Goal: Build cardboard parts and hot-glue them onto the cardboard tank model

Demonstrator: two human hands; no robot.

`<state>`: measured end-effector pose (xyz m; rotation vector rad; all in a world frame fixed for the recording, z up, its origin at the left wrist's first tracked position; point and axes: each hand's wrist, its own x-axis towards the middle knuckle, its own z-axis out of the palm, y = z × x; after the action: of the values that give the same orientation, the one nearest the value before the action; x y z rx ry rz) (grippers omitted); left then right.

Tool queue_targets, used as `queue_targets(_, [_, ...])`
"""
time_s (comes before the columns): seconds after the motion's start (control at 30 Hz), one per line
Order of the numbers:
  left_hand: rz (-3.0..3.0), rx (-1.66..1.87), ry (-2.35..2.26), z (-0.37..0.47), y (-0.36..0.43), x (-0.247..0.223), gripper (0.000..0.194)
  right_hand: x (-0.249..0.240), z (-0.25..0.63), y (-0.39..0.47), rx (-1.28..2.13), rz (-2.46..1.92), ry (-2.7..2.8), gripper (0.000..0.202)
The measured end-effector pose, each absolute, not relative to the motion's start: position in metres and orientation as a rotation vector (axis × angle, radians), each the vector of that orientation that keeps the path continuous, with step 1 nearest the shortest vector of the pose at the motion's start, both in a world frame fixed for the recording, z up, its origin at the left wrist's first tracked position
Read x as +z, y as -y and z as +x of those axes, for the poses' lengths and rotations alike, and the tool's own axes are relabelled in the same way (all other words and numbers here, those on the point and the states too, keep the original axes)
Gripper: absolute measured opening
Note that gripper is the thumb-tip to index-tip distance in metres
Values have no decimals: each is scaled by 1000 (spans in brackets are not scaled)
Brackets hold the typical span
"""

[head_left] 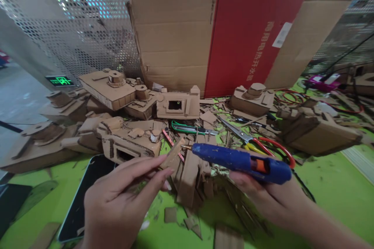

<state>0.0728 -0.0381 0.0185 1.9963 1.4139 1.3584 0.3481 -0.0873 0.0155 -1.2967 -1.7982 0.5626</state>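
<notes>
A small cardboard strip (174, 153) is pinched between the thumb and fingertips of my left hand (125, 194), left of centre. My right hand (271, 198) is wrapped round a blue glue gun (224, 158), which points left. Its metal tip is at the upper end of the strip; whether the two touch I cannot tell. Below and behind the strip lie cardboard scraps (188, 181). A green utility knife (189, 128) and scissors with red handles (239, 132) rest just beyond the glue gun.
Several cardboard models, one with a square hole (189, 111), stand along the back and left of the green table (333, 190). A tall cardboard sheet with a red panel (245, 39) rises behind. A dark tablet (84, 198) lies at the left. Wires run at the right.
</notes>
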Motion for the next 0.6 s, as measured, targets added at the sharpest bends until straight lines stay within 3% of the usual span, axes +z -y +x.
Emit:
queue_targets(0.27, [2041, 1374, -1370, 73, 38, 14, 17, 15, 347, 88, 577, -1294, 1826, 33])
queue_targets(0.6, [2077, 1385, -1355, 76, 37, 22, 17, 16, 347, 87, 632, -1257, 1819, 29])
